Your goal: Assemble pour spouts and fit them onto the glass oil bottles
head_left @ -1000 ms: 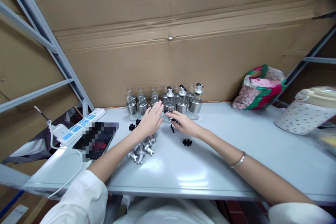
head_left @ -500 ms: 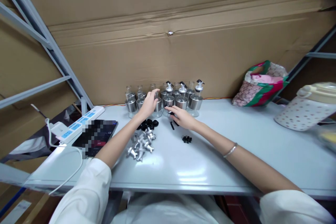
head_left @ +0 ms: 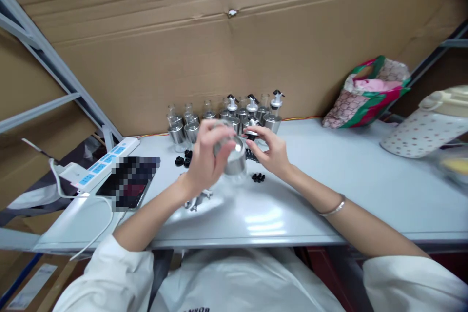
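My left hand (head_left: 208, 158) is closed around a glass bottle with a steel sleeve (head_left: 236, 160), raised in front of the others and slightly blurred. To its right, my right hand (head_left: 271, 151) pinches a silver pourer spout with a black lower part (head_left: 251, 132). Behind both hands stand several steel-sleeved bottles (head_left: 176, 131); three carry spouts, such as the spouted bottle (head_left: 272, 119) at the right end. Black caps (head_left: 180, 161) and silver spout pieces (head_left: 194, 203) lie partly hidden by my left hand and arm. A cluster of small black pieces (head_left: 258, 177) rests below my right hand.
A tablet (head_left: 127, 183) and a white power strip (head_left: 107, 163) with a cable occupy the left side of the table. A patterned bag (head_left: 365, 92) and a dotted jug (head_left: 420, 124) stand at the right. A cardboard wall (head_left: 204, 58) closes off the back.
My left hand has taken a bottle from the front row and brought it nearer. My right hand has risen with a spout. The view has tilted down.
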Motion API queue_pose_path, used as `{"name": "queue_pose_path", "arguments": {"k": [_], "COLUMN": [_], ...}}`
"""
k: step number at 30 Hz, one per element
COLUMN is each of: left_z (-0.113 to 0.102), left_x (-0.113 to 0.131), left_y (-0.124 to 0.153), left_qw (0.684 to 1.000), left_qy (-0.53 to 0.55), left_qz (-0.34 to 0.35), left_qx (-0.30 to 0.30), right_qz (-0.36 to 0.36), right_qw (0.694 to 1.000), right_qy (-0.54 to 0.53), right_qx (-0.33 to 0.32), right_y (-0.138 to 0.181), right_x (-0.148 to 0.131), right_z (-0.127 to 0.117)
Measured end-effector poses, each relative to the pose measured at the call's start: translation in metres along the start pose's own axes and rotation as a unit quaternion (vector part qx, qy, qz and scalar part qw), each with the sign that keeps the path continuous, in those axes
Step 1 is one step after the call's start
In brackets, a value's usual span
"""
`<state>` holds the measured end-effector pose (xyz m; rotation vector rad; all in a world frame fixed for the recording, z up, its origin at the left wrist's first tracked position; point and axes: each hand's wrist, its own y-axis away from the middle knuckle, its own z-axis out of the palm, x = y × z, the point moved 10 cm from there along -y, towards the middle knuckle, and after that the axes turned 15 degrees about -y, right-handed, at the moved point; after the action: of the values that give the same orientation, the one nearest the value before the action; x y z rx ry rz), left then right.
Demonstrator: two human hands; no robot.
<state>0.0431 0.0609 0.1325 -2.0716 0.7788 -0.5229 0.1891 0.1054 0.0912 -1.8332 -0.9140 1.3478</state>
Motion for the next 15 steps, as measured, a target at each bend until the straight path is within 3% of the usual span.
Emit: {"name": "queue_pose_path", "arguments": {"k": [4, 7, 11, 15], "left_z": [0.017, 0.019, 0.029, 0.025], "left_x": [0.039, 0.042, 0.037, 0.039], "left_y": [0.034, 0.041, 0.043, 0.048], "left_qw": [0.984, 0.974, 0.973, 0.969], "left_qy": [0.133, 0.204, 0.209, 0.236], "left_qz": [0.064, 0.061, 0.046, 0.055], "left_qx": [-0.097, -0.080, -0.089, -0.056], "right_qz": [-0.033, -0.035, -0.045, -0.110], "right_qw": [0.999, 0.998, 0.999, 0.992], "right_qy": [-0.036, -0.059, -0.025, -0.052], "right_qx": [0.021, 0.016, -0.004, -0.020], "right_y": [0.004, 0.008, 0.012, 0.017], "right_x": [-0.015, -0.022, -0.037, -0.065], "right_z": [-0.004, -0.002, 0.003, 0.003]}}
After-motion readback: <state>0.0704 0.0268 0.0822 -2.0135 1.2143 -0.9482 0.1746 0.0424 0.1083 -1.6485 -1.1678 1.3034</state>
